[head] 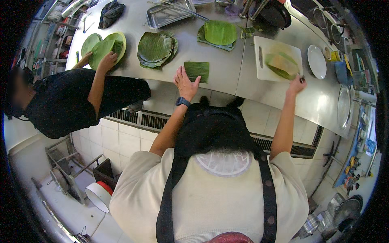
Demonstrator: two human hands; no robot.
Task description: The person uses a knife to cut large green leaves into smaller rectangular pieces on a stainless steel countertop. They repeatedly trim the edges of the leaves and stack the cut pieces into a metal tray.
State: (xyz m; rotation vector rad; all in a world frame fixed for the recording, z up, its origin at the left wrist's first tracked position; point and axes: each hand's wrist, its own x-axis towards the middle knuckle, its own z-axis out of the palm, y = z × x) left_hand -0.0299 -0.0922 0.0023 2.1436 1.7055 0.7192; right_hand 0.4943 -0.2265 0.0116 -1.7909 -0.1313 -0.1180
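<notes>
My left hand (186, 84) rests flat at the steel table's front edge, fingers spread, touching the left side of a rectangular piece of banana leaf (199, 71). To the right, my right hand (296, 85) is closed at the near right corner of a white cutting board (264, 73). A small dark handle end (302, 79) shows at its fingers; the rest of that tool is blurred, and I cannot tell its kind. On the board, a green leaf piece (281, 71) lies partly under a blurred tan shape.
A co-worker (63, 100) at the left handles round leaf pieces over a green plate (122, 45). Leaf stacks (155, 48) (220, 32), a metal tray (170, 15), a white plate (317, 62) and a blue container (343, 73) stand on the table (225, 66).
</notes>
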